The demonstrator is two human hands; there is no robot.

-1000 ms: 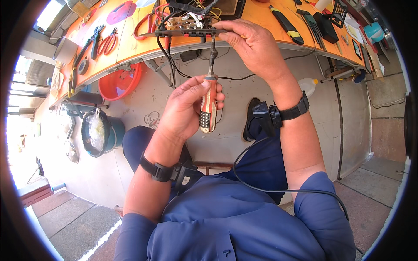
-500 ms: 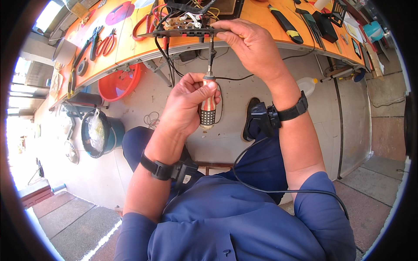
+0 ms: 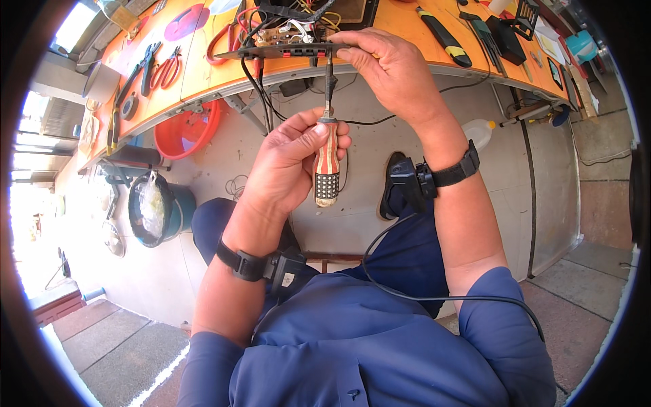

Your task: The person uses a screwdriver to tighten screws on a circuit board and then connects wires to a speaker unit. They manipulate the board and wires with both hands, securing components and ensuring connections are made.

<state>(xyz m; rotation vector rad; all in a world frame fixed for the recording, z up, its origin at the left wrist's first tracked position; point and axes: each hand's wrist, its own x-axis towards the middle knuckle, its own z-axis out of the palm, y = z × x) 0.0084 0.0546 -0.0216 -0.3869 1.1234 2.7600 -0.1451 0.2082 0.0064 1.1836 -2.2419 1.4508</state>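
Observation:
My left hand [image 3: 281, 159] grips a screwdriver [image 3: 327, 159] near the top of its striped, star-patterned handle. The shaft points up and away from me, its tip against the near face of a thin black panel [image 3: 288, 52] at the table's edge. Whether the tip sits in a screw is too small to tell. With thumb and fingers, my right hand [image 3: 397, 74] pinches the panel's right end. Behind the panel, a circuit board [image 3: 274, 34] shows among red, black, white and yellow wires.
On the orange table [image 3: 196, 74] lie cutters [image 3: 146, 68], red-handled scissors [image 3: 166, 70] and a black-yellow utility knife [image 3: 444, 37]. Dark cables hang from the panel. Below are a red basin [image 3: 186, 136], a dark bucket [image 3: 152, 210] and a whitish jug [image 3: 479, 133].
The screwdriver's handle has turned about its shaft and now stands more upright. My left fingers have shifted on it. My right hand stays at the panel.

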